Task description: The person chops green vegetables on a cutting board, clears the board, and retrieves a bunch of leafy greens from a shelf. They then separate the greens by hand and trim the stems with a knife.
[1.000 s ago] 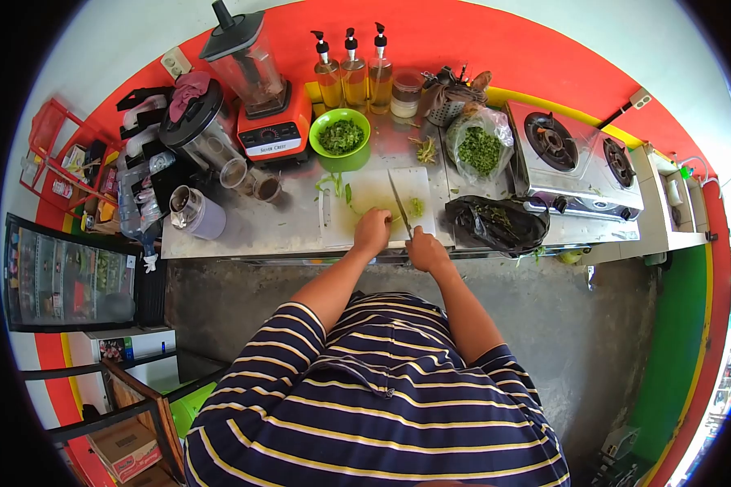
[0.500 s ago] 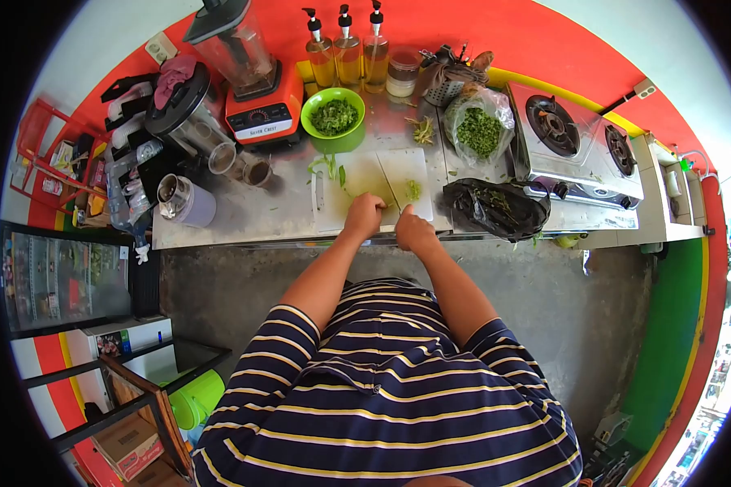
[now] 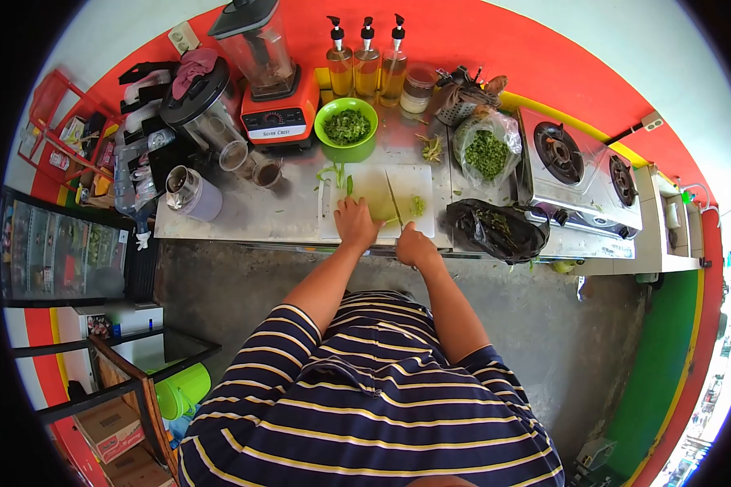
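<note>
A white cutting board (image 3: 353, 179) lies on the metal counter. My right hand (image 3: 415, 246) is closed round the handle of a knife (image 3: 393, 197), whose blade points away from me over the board. Left of the blade, my left hand (image 3: 356, 222) rests at the board's front part with its fingers apart, its fingertips near a small green piece beside the knife. Chopped greens (image 3: 417, 206) lie right of the blade. Some green stems and leaves (image 3: 349, 185) are at the board's left side. Whether my left hand pins anything is hard to see.
Behind the board stands a green bowl of chopped greens (image 3: 347, 127). A black plastic bag (image 3: 498, 230) and a clear bag of greens (image 3: 486, 153) sit to the right, before the stove (image 3: 581, 174). A blender (image 3: 278, 114), bottles (image 3: 366, 71) and cups (image 3: 267, 173) stand behind and left.
My left hand has gone from a closed pose to spread fingers and moved slightly left. The view has shifted, so the counter appears lower. The knife remains in my right hand.
</note>
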The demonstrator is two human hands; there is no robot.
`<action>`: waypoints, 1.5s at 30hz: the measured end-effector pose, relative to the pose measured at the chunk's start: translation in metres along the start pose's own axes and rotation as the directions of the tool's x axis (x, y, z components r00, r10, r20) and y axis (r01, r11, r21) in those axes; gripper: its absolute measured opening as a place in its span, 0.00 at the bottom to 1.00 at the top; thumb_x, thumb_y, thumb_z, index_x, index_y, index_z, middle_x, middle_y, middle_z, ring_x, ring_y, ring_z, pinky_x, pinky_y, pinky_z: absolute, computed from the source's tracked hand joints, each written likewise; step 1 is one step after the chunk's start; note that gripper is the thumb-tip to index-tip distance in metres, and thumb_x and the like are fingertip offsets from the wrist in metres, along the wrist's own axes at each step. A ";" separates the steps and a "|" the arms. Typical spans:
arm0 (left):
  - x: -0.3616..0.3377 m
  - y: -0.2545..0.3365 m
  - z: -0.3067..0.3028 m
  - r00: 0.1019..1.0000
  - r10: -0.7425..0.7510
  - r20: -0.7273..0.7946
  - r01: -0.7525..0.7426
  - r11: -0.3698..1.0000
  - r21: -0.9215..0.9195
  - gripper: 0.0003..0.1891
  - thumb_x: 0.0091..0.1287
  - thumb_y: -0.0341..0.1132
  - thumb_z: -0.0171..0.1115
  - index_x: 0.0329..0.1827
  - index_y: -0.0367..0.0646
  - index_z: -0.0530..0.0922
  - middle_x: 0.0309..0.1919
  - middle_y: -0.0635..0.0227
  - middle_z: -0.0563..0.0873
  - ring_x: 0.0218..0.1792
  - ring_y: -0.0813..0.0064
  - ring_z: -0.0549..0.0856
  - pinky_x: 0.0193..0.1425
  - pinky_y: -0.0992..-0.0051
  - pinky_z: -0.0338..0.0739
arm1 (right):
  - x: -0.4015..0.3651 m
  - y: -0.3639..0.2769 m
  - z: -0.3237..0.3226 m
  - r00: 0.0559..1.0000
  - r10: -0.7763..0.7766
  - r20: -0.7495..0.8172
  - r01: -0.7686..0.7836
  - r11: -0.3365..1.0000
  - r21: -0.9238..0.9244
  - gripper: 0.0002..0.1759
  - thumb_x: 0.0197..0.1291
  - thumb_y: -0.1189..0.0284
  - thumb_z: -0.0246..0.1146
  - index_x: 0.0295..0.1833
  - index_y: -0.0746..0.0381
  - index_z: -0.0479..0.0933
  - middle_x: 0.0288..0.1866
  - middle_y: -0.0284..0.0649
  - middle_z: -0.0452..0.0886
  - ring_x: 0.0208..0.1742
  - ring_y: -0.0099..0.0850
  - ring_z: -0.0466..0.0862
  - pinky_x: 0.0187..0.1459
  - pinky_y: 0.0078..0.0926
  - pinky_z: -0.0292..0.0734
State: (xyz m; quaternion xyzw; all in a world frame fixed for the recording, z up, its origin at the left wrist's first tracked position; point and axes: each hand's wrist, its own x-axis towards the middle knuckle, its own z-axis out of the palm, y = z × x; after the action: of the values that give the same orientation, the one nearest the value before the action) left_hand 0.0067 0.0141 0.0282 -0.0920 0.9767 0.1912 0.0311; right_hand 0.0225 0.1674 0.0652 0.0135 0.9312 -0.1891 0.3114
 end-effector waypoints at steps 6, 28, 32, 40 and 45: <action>0.004 0.003 -0.010 0.993 -0.111 0.035 0.108 0.991 0.077 0.60 0.46 0.58 0.83 0.80 0.51 0.56 0.78 0.41 0.50 0.79 0.42 0.51 0.75 0.42 0.54 | 0.012 0.007 0.007 1.000 0.000 0.005 0.000 1.000 0.012 0.23 0.67 0.71 0.53 0.60 0.76 0.62 0.54 0.74 0.80 0.59 0.62 0.83 0.62 0.53 0.76; 0.007 -0.024 0.007 0.865 -0.354 0.356 0.387 0.922 -0.022 0.78 0.45 0.78 0.70 0.83 0.54 0.22 0.79 0.42 0.16 0.80 0.45 0.17 0.74 0.26 0.28 | 0.014 -0.017 0.018 1.000 0.027 0.016 -0.026 0.997 -0.066 0.32 0.62 0.74 0.65 0.65 0.73 0.58 0.56 0.65 0.83 0.61 0.57 0.83 0.63 0.48 0.78; 0.013 -0.020 0.002 0.848 -0.356 0.393 0.380 0.925 0.016 0.77 0.48 0.76 0.70 0.83 0.54 0.21 0.78 0.43 0.15 0.80 0.46 0.17 0.75 0.27 0.28 | -0.005 -0.014 0.020 0.996 0.046 0.074 -0.042 0.998 -0.054 0.29 0.62 0.76 0.63 0.64 0.72 0.59 0.56 0.65 0.83 0.62 0.57 0.83 0.63 0.48 0.78; 0.012 -0.020 -0.001 0.834 -0.352 0.426 0.384 0.923 0.011 0.76 0.51 0.74 0.70 0.83 0.53 0.20 0.78 0.43 0.14 0.79 0.44 0.17 0.74 0.26 0.29 | 0.004 -0.022 -0.006 0.989 0.066 0.133 -0.042 0.984 -0.175 0.33 0.60 0.78 0.65 0.68 0.70 0.59 0.60 0.61 0.82 0.62 0.53 0.84 0.62 0.45 0.79; 0.012 -0.022 0.000 0.844 -0.331 0.421 0.367 0.930 -0.005 0.75 0.52 0.73 0.70 0.83 0.52 0.20 0.78 0.42 0.14 0.79 0.43 0.17 0.74 0.25 0.31 | -0.010 -0.007 -0.002 0.991 0.039 0.128 -0.017 0.985 -0.174 0.33 0.62 0.77 0.62 0.70 0.72 0.57 0.58 0.61 0.83 0.61 0.54 0.84 0.62 0.46 0.79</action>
State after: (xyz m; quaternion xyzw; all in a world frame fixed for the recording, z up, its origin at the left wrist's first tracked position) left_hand -0.0008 -0.0077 0.0187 -0.2269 0.9056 0.2387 0.2673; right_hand 0.0281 0.1627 0.0747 -0.0128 0.9213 -0.1039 0.3745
